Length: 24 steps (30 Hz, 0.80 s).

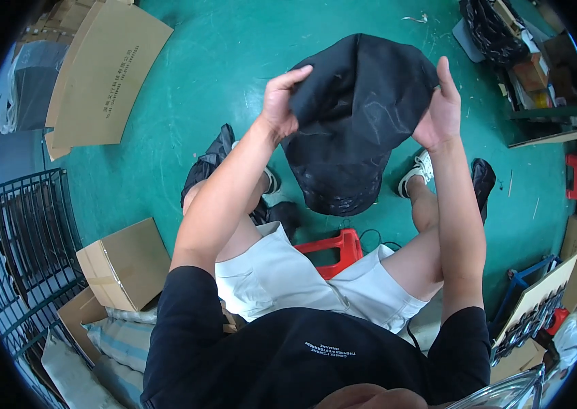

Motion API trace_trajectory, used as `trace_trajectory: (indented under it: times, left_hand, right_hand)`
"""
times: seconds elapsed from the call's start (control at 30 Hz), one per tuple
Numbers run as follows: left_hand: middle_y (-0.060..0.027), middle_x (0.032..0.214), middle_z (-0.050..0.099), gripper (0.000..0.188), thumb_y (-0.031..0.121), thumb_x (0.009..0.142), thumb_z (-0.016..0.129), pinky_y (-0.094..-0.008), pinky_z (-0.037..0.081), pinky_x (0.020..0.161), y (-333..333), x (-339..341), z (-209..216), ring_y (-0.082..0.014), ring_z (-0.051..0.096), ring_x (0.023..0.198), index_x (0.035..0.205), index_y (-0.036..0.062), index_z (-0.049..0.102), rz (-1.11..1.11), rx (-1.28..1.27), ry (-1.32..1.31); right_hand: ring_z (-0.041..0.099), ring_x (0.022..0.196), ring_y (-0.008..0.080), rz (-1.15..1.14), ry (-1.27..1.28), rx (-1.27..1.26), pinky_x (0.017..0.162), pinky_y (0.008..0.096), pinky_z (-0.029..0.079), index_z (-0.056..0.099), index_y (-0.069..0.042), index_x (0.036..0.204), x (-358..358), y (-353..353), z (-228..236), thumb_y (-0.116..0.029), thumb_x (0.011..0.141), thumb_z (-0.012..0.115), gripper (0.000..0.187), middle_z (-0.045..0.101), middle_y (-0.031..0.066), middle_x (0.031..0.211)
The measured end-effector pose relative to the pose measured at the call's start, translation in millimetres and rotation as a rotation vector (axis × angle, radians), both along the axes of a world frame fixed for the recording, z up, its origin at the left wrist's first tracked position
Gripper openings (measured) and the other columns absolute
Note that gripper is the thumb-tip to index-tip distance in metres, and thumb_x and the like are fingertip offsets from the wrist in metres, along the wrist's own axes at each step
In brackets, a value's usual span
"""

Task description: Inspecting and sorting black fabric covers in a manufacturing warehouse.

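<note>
Green floor (234, 82) throughout. Black fabric piece (377, 82) at far centre, held up between both hands: left hand (280, 103) grips its left edge, right hand (440, 117) its right, fingers partly hidden behind. Glossy black lower section, unclear whether same piece. Near left, cardboard box (125, 266), contents not visible; wire rack (65, 204) beside it, dark contents hard to make out. Red stool (350, 249) partly blocked by shorts (261, 273).

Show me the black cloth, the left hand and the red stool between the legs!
Black cloth (360, 102): head view, its middle, between the hands.
Left hand (279, 104): head view, its middle.
Red stool (350, 251): head view, its right side.
</note>
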<state>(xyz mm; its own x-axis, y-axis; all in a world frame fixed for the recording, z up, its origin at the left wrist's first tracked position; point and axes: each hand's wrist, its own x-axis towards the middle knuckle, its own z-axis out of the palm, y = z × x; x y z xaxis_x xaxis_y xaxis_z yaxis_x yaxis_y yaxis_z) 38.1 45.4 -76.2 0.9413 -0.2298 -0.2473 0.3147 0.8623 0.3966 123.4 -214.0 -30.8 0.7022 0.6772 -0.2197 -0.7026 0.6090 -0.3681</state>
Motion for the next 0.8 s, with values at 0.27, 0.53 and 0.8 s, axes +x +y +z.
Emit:
trace_trajectory:
  times: [0.27, 0.53, 0.8]
  left_hand:
    - [-0.0154, 0.110, 0.071, 0.037, 0.030, 0.095, 0.055, -0.0380, 0.053, 0.091, 8.6, -0.9, 16.5, -0.0281, 0.068, 0.098, 0.109, -0.0017, 0.069, 0.152, 0.028, -0.090]
    - [-0.0165, 0.103, 0.072, 0.035, 0.020, 0.089, 0.052, -0.0377, 0.058, 0.084, 0.5, 6.9, 11.2, -0.0282, 0.072, 0.089, 0.109, -0.0043, 0.067, 0.127, -0.052, 0.068]
    - [-0.0178, 0.109, 0.071, 0.037, 0.024, 0.093, 0.050, -0.0437, 0.053, 0.095, 25.7, 2.6, 17.2, -0.0311, 0.069, 0.101, 0.112, -0.0026, 0.067, 0.082, -0.113, -0.016]
  right_hand:
    - [0.063, 0.112, 0.0276, 0.028, -0.198, -0.454, 0.097, 0.0434, 0.052, 0.060, 0.003, 0.119, 14.4, 1.5, -13.8, -0.013, 0.094, 0.063, 0.030, 0.067, 0.0137, 0.116]
    - [0.065, 0.109, 0.0270, -0.018, -0.103, -0.303, 0.097, 0.0447, 0.052, 0.059, 0.005, 0.122, -18.6, 17.1, 13.5, -0.011, 0.092, 0.065, 0.034, 0.066, 0.0155, 0.117]
    - [0.065, 0.109, 0.0269, -0.052, -0.233, -0.212, 0.096, 0.0419, 0.053, 0.058, 0.004, 0.124, -15.6, 7.1, 17.1, 0.001, 0.085, 0.067, 0.040, 0.066, 0.0150, 0.120]
